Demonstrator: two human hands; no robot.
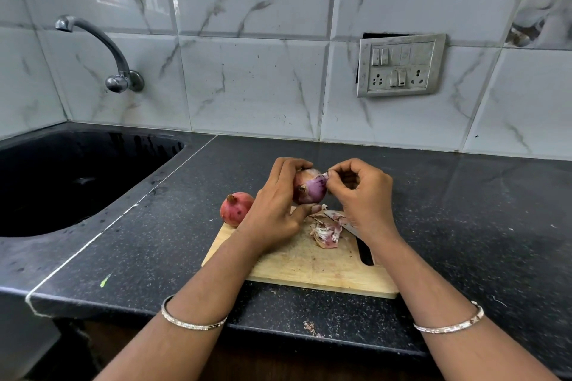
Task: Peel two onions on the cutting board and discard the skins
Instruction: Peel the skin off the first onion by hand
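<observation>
Hands: I have the left hand (pixel 278 204) gripping a half-peeled onion (pixel 311 190) above the board (pixel 309 269), the right hand (pixel 362 195) pinching its skin flap (pixel 322 177) | Second onion (pixel 236 209): unpeeled, at the board's far-left corner | Skins (pixel 325 230): heaped on the board against the knife (pixel 365 252) | Board: on the dark surface (pixel 154 241)
</observation>
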